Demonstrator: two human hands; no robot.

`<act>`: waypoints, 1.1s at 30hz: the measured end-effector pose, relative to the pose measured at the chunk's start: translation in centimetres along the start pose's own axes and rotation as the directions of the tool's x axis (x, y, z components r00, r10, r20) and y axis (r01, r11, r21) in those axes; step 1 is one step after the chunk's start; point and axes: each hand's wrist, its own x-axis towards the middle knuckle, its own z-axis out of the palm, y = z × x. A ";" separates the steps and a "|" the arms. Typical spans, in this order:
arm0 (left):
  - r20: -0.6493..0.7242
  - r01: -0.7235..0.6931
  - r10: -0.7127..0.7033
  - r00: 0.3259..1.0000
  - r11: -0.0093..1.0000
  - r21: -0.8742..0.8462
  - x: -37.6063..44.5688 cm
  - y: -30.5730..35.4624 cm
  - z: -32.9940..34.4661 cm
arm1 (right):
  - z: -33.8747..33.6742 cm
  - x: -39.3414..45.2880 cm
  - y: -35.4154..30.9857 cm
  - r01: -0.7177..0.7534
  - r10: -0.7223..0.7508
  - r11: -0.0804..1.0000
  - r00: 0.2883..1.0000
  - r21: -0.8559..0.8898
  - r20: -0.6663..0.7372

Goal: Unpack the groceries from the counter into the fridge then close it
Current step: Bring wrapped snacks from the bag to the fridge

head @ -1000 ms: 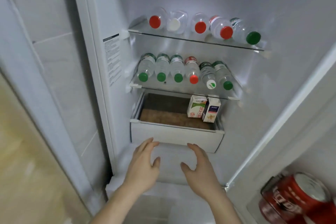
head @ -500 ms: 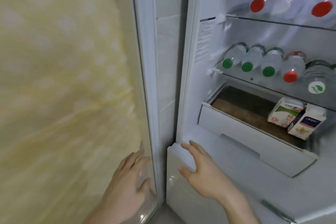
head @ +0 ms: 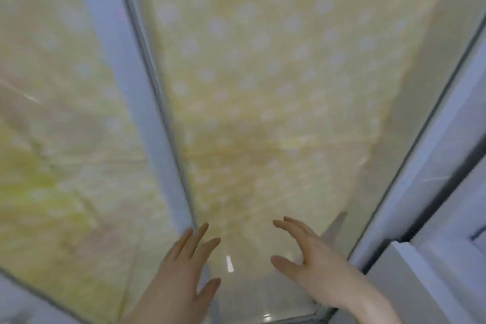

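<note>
Fridge door [head: 276,87] fills most of the view — glossy panel with a yellow, white-dotted film or reflection on it, blurred. No shelves, bottles or cartons visible, so what's inside can't be told from here. Left hand [head: 181,268]: fingers straight and spread, holding nothing, lying over the pale vertical frame strip [head: 126,87] at the door's left edge; contact looks likely but the blur won't let me confirm. Right hand [head: 313,258]: fingers apart and slightly bent, thumb out, empty grip, held just in front of the lower part of the door panel — touching or just off it, can't tell. To the right, a white fridge edge [head: 441,258] with a dark gap [head: 444,192] running along it. A second yellow dotted panel [head: 52,113] sits left of the strip.
</note>
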 end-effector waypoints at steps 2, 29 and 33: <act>-0.047 0.072 -0.072 0.996 0.997 -0.004 -2.9 -3.0 -1.4 | 2.0 1.2 -3.6 0.083 -0.082 0.996 0.995 -0.020 0.049; -0.404 0.890 -0.915 0.016 0.198 -0.412 -35.6 -13.0 -4.3 | 30.5 10.4 -35.9 0.854 -0.650 0.444 0.099 0.270 0.754; -0.394 0.894 -0.907 -0.149 0.047 -0.445 -40.9 -10.7 -3.9 | 34.7 5.7 -39.2 0.868 -0.625 0.337 -0.083 0.364 0.776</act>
